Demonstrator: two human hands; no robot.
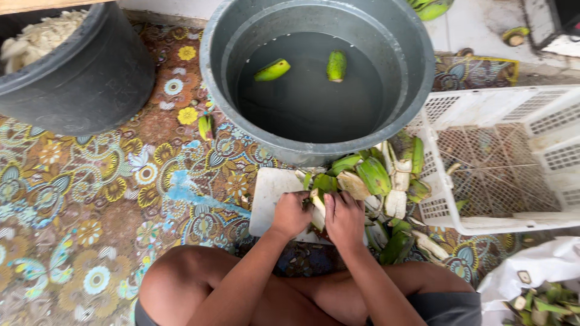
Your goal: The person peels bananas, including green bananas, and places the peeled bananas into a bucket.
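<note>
Black tub: a dark round plastic tub (72, 72) stands at the far left, filled with pale peeled pieces (39, 37).
Floor covering: a patterned floral mat in brown, yellow and blue (90, 199) lies under everything; one small green peel scrap (206, 127) rests on it between the two tubs.
Grey basin: a large round grey plastic basin (211, 54) holds dark water, with two green unpeeled bananas (272, 70) (336, 65) floating well apart from the rim.
Cutting board: a white rectangular plastic board (269, 193) lies on the mat just below the basin, touching the heap of peels.
Left hand: the left hand (290, 214) rests on the board, its grip curled closed around the near end of a pale, partly peeled banana piece (316, 202).
Banana piece: it stands between the two hands, on the board's right half.
Right hand: the right hand (344, 218) presses against the same piece from the other side, fingers folded over it; whether it also holds a tool I cannot tell.
Peel heap: green banana skins and pale cut strips (374, 178) pile up just beyond and right of the hands.
White crate: a white slotted plastic crate (483, 224) sits at the right, touching the heap.
White bag: a white sack (544, 259) with green scraps lies at the lower right corner.
</note>
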